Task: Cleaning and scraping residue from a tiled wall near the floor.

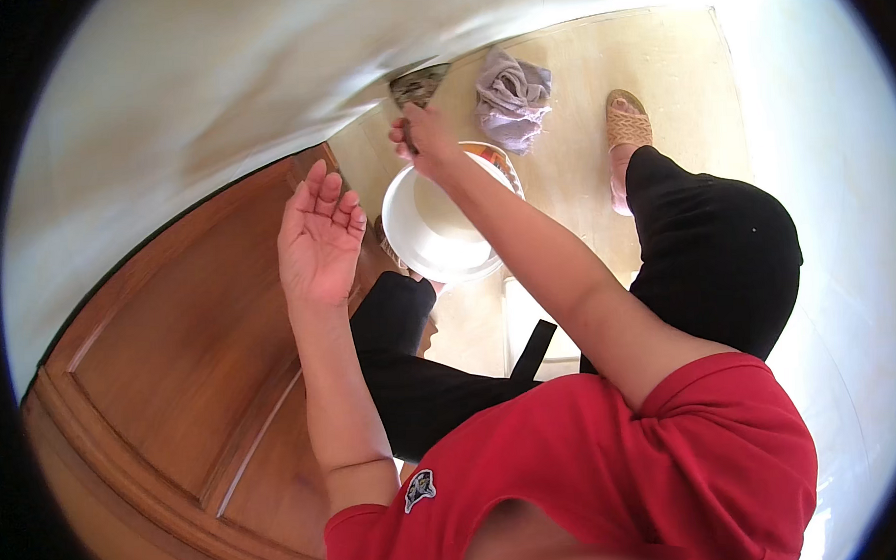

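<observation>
My right hand grips a broad-bladed scraper by its short dark handle. Its blade looks mottled and smeared, and it lies in front of the foot of the pale wall; whether it touches the wall I cannot tell. Below that hand stands a white plastic bucket with an orange printed label on its far side. The bucket's floor is brightly lit, and my right forearm covers part of its rim. My left hand is raised left of the bucket, palm up, fingers slightly curled, with nothing in it.
A crumpled lilac cloth lies on the beige floor beyond the bucket. A brown wooden panelled door rises at left, beside the pale wall. My sandalled foot is at right; the other is partly hidden behind the bucket.
</observation>
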Demonstrator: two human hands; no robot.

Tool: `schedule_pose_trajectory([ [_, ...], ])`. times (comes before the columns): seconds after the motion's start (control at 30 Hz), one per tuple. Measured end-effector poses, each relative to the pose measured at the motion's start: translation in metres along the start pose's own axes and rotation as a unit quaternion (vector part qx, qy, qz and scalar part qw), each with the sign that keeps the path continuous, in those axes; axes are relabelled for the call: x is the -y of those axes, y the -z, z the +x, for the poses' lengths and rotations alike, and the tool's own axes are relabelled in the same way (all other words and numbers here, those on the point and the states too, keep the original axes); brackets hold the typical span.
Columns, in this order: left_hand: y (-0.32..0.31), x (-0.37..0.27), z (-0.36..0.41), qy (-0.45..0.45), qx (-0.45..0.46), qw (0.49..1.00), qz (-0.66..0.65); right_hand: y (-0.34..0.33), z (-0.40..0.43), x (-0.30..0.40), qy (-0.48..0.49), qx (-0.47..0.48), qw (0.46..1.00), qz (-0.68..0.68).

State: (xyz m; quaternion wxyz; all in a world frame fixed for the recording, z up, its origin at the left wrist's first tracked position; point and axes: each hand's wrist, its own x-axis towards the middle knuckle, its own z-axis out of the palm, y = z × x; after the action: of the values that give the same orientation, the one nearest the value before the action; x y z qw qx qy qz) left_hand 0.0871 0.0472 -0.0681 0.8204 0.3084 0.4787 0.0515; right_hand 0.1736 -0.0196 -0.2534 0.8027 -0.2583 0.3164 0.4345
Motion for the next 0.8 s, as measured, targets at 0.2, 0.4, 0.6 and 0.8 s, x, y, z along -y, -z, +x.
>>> schedule_pose_trajectory([
  [0.2, 0.01, -0.004, -0.008, -0.008, 0.003, 1.0, 0.014, -0.019, -0.032, -0.007, 0.035, 0.001, 0.999, -0.01],
  [0.4, 0.006, 0.0, -0.003, -0.028, -0.011, 0.999, 0.025, -0.005, -0.004, 0.023, 0.001, 0.01, 1.0, -0.029],
  [0.6, 0.016, -0.002, -0.009, -0.012, 0.008, 1.0, -0.001, -0.029, -0.034, 0.014, -0.037, 0.035, 0.997, -0.049],
  [0.8, 0.013, -0.003, -0.008, -0.017, 0.009, 1.0, -0.005, -0.022, -0.006, 0.015, -0.073, 0.052, 0.995, -0.033],
])
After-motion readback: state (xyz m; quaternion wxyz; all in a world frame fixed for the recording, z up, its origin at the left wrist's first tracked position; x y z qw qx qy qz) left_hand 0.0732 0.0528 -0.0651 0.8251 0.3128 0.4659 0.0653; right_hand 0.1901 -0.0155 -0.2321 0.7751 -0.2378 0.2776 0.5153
